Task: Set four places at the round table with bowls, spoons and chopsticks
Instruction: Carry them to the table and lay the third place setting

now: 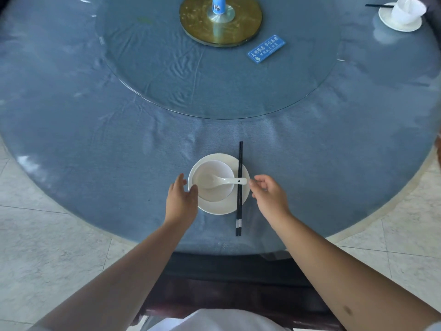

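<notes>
A white bowl (213,181) sits on a white plate (220,207) near the front edge of the round blue table (95,144). A white spoon (225,181) lies in the bowl, handle pointing right. Black chopsticks (239,187) lie across the plate's right side, pointing away from me. My left hand (181,199) is at the plate's left rim, fingers relaxed, thumb by the bowl. My right hand (270,195) hovers just right of the plate, fingers loosely curled, holding nothing. A second setting, a bowl on a plate (403,14) with chopsticks (379,5), stands at the far right.
A glass turntable (167,75) covers the table's middle, with a gold disc (220,20), a blue bottle (218,4) and a blue sign (266,49) on it. A dark chair (233,283) stands between me and the table. Pale tiled floor surrounds it.
</notes>
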### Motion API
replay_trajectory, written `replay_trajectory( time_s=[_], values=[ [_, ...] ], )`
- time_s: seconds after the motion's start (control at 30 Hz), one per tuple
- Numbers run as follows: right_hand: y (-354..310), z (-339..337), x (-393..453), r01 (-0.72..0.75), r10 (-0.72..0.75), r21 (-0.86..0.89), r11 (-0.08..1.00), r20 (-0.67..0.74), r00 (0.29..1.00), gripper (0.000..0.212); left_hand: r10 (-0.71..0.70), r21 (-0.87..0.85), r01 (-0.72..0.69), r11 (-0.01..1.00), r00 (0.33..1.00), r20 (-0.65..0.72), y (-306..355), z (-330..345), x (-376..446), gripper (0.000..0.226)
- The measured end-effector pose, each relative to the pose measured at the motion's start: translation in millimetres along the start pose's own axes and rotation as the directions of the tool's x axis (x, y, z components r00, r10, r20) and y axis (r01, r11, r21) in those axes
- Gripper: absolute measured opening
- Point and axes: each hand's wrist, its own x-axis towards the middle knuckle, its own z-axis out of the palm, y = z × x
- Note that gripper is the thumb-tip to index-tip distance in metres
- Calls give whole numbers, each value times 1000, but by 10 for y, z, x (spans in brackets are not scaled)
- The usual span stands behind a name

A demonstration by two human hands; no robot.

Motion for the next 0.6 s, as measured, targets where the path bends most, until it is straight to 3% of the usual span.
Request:
replay_trajectory(
  time_s=[0.1,0.17,0.27,0.47,0.6],
  values=[
    [-98,57,34,48,-47,-84,995,15,999,16,14,132,-31,991,992,124,45,17,141,40],
    [-128,88,55,53,-50,-139,989,21,999,12,11,107,-29,994,987,160,56,28,165,38],
    [-137,112,68,31,-29,-165,986,18,999,5,17,64,-28,998,985,173,48,42,163,37],
    [-143,75,83,-36,37,-66,997,7,999,11,19,30,-25,999,985,172,6,112,173,37],
    [-129,53,72,-36,38,-77,996,24,999,8,-52,0,53,999,983,175,6,111,151,48]
  ],
)
